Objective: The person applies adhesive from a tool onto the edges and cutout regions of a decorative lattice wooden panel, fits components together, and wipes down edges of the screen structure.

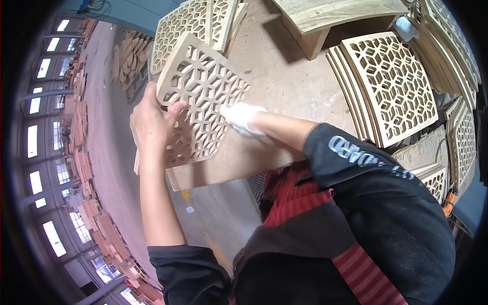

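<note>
A pale wooden lattice panel (203, 96) stands tilted near the front left of the workbench (292, 84), its cut-out star and hexagon pattern facing me. My bare left hand (152, 119) grips its left edge, with the thumb over the front face and the fingers behind. Against the right part of the panel lies my right hand (243, 117), in a white glove. That glove is smeared by motion, so its fingers and anything under them cannot be made out.
Behind the held panel lean more lattice panels (178, 30). A stack of lattice panels (391, 86) lies at right, below a curved wooden piece (340, 15) standing on the bench. Further panels (461, 142) crowd the far right, near an orange-handled tool (450, 202). Wood pieces (133, 58) are piled beyond the bench.
</note>
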A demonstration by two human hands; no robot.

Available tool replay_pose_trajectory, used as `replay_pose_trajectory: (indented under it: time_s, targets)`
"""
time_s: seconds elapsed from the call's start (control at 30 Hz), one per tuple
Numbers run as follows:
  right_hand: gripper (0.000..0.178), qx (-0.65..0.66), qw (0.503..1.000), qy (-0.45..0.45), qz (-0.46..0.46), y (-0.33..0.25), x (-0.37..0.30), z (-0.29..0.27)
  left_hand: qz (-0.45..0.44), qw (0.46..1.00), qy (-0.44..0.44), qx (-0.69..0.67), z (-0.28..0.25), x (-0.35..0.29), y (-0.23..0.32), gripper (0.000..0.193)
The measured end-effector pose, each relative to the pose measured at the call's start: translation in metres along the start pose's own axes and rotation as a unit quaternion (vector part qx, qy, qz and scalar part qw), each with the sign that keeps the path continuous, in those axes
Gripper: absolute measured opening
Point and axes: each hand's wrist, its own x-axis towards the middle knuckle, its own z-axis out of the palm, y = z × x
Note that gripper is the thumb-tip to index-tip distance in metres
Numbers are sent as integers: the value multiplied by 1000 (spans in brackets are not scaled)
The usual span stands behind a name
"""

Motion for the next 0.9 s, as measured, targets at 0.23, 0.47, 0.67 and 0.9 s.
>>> replay_pose_trajectory:
  time_s: [0.23,0.47,0.67,0.9]
  targets:
    - [43,-206,975,31,-75,67,-54,-46,-3,999,-10,-32,1,10,-13,48]
    - [37,-315,928,124,-155,50,-14,-38,7,1000,2,-30,-3,11,-6,46]
    - [45,-418,884,104,-183,48,-14,-33,-9,1000,9,-21,3,10,-13,46]
    - [32,-384,882,155,-227,19,28,-23,-16,1000,2,0,0,7,-8,47]
